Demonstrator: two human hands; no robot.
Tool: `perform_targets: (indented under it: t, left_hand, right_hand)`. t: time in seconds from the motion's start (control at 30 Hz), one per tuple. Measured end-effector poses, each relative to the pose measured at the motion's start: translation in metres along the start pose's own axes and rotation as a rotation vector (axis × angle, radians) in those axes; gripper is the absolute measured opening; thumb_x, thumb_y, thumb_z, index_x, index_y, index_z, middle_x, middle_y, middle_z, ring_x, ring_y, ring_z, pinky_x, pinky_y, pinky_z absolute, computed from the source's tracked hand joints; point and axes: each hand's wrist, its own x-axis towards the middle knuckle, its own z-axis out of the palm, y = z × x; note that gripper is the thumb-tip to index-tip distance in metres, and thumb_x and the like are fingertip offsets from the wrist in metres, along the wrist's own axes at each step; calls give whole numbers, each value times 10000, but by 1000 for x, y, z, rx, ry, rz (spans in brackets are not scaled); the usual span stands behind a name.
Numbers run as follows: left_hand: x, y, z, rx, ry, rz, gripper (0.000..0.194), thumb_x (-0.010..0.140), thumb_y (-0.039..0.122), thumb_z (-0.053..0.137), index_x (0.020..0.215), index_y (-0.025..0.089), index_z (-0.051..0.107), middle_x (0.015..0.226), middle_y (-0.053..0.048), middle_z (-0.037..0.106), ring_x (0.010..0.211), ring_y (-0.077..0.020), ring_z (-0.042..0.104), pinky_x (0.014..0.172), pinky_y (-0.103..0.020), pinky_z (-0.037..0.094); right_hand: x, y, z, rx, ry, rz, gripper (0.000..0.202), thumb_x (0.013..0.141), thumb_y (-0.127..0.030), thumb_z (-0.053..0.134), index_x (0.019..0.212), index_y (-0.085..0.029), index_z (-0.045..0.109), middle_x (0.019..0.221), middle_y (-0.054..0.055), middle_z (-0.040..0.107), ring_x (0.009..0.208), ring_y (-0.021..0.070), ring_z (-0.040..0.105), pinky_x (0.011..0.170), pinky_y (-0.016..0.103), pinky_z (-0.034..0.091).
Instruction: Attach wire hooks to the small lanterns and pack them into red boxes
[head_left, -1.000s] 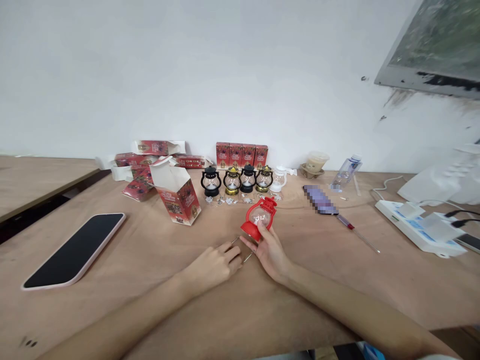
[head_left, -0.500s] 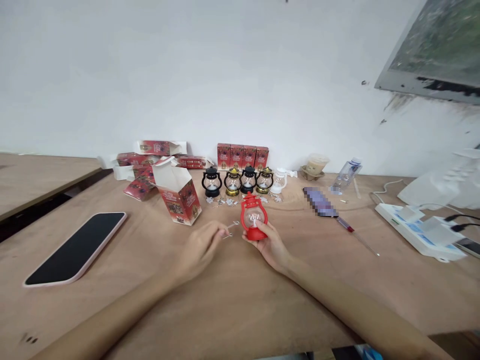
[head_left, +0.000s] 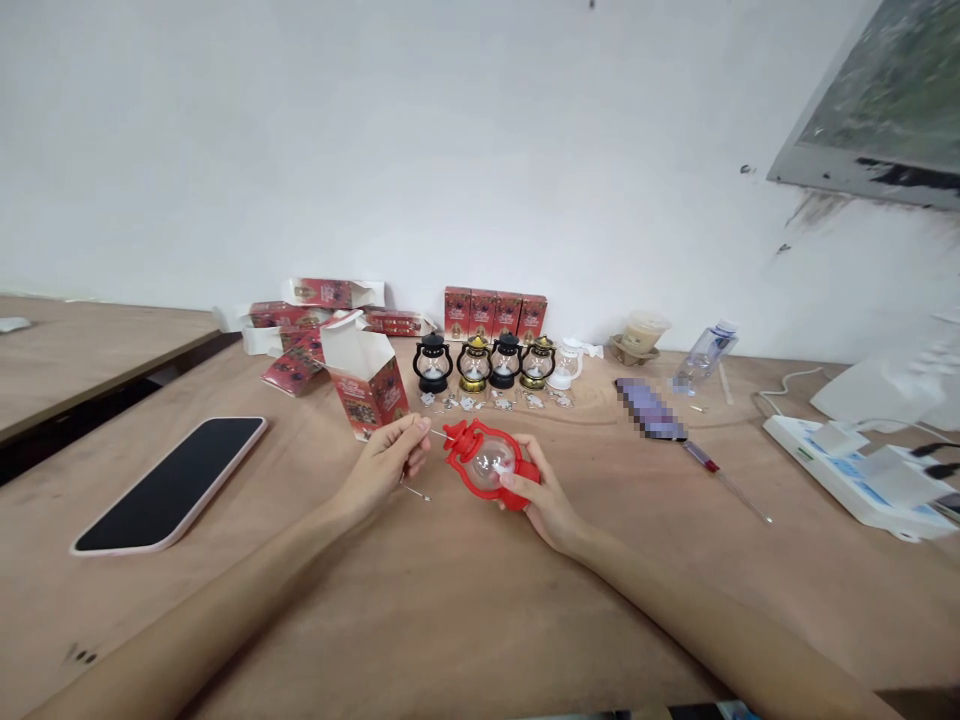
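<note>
My right hand (head_left: 544, 495) is wrapped round the base of a small red lantern (head_left: 491, 465) with a clear globe, tilted so its top points left. My left hand (head_left: 390, 455) pinches a thin metal wire piece (head_left: 441, 434); one end reaches to the lantern's top, and whether it goes through the loop is too small to tell. Below these fingers another metal end (head_left: 417, 492) sticks out. Behind stand black lanterns (head_left: 433, 365), gold-and-black lanterns (head_left: 474, 366) and a white lantern (head_left: 565, 366). Small metal hooks with white tags (head_left: 469, 403) lie in front of them.
An open red box (head_left: 369, 395) stands left of centre, with flattened boxes (head_left: 296, 362) behind. Small red boxes (head_left: 495, 314) line the wall. A phone (head_left: 172, 485) lies left. On the right are a screwdriver (head_left: 720, 477), a cup (head_left: 643, 332), a bottle (head_left: 709, 350) and a power strip (head_left: 847, 480).
The red lantern has gone from upright to tilted left, its top closer to my left hand. My left hand has raised the wire piece to the lantern's top. The view has shifted slightly.
</note>
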Motion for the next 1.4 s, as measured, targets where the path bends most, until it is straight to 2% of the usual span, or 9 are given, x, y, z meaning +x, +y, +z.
perform_targets:
  t: [0.1,0.2,0.37,0.53,0.97,1.13,1.4]
  left_hand:
    - [0,1,0,-33,-5,-45,467,738,598,553,598,171,425,482,95,251,387,-25,185,358,-146,148]
    - [-1,2,2,-30,-32,-117,504,690,645,576,602,175,415,484,96,269,379,-23,191,348,-146,133]
    - [0,4,4,-63,-99,-220,555,589,676,645,608,179,400,464,108,286,359,-14,188,329,-138,126]
    - [-1,4,4,-157,-99,-327,567,549,652,697,622,188,378,452,123,258,361,-10,159,324,-122,120]
    - [0,2,1,-252,-93,-282,463,636,544,700,608,172,426,451,111,277,348,-9,168,300,-110,144]
    - [-2,3,2,-304,-135,-312,438,639,502,716,606,169,434,453,107,284,347,-9,174,307,-111,116]
    - [-2,0,2,-263,-174,-304,504,624,559,714,579,178,387,429,113,255,350,-11,153,326,-133,105]
  right_hand:
    - [-2,-1,0,-30,-88,17,383,631,-347,760,923,-266,525,773,-49,602,618,106,535,488,196,438]
    - [-2,-3,1,-46,-138,6,368,616,-355,764,901,-240,561,751,-40,595,597,97,513,475,186,415]
    - [0,-1,-2,-6,-168,16,416,601,-363,775,933,-217,570,797,-15,602,635,100,524,469,177,417]
    - [1,0,-2,36,-156,8,404,610,-364,777,926,-218,570,802,-9,592,643,101,527,463,174,426]
    - [1,0,-4,50,-203,45,416,613,-385,779,927,-206,574,773,-10,603,614,95,531,439,163,421]
    - [1,0,-5,46,-218,41,437,614,-386,776,953,-203,571,773,-7,607,616,100,538,444,170,425]
    - [1,1,-5,40,-228,44,441,609,-380,777,957,-200,574,790,0,615,624,103,542,447,172,426]
